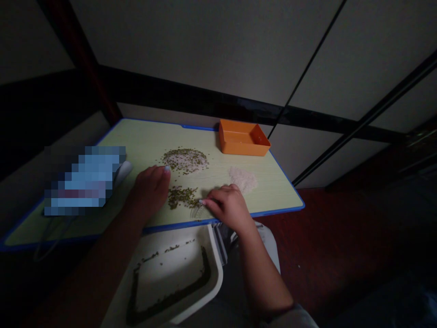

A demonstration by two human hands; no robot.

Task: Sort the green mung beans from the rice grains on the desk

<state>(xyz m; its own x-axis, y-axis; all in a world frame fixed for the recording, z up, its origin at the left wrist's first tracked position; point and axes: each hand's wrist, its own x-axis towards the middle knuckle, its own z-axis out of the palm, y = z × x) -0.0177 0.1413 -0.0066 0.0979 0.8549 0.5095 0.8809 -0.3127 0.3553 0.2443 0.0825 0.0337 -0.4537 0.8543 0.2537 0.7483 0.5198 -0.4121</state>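
Head view | centre: green pile (180,197), pale pile (243,179) apart — mixed pile (186,160) unseparated | left hand (150,190), right hand (232,206) curled — pinch unclear

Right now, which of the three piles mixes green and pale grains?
The farthest pile, by the left hand; the near pile is green, the right pile pale.

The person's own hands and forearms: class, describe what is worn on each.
The five-fingered left hand and right hand are bare, with no gloves. A grey cloth sleeve ends well back on the right arm. Shadow hides whether the left arm has one.
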